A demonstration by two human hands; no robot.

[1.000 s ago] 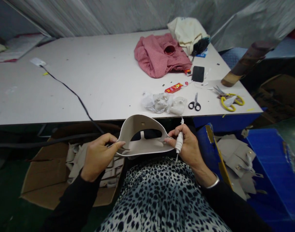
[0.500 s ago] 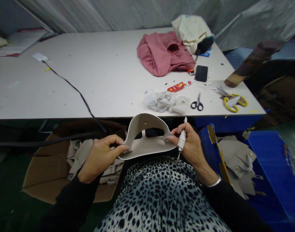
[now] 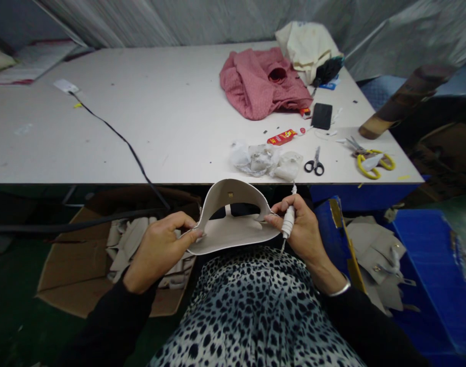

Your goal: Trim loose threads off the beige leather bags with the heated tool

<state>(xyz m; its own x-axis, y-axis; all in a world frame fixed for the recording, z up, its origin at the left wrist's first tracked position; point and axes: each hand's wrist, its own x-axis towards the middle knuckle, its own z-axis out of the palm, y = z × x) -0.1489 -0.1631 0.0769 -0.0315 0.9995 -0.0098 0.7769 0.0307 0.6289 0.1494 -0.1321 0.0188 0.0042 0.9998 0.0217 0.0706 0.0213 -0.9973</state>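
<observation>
- Two hands show in the head view: at centre, the left hand pinches the left edge of a beige piece; the right hand pinches its right edge and also grips a white-wrapped tool.
- Work seems partway: the piece is bent into a hollow; whether its sides are joined, and what remains, cannot be told.
- The piece, centre frame below the table, looks smooth and pliable, with a wide opening and a small gold-toned fitting.

— Looks like what sort of place?
— Seems a workshop.
— Going by what?
— By scissors on a table, beige pieces heaped in a blue bin, and similar ones in a carton below.
</observation>
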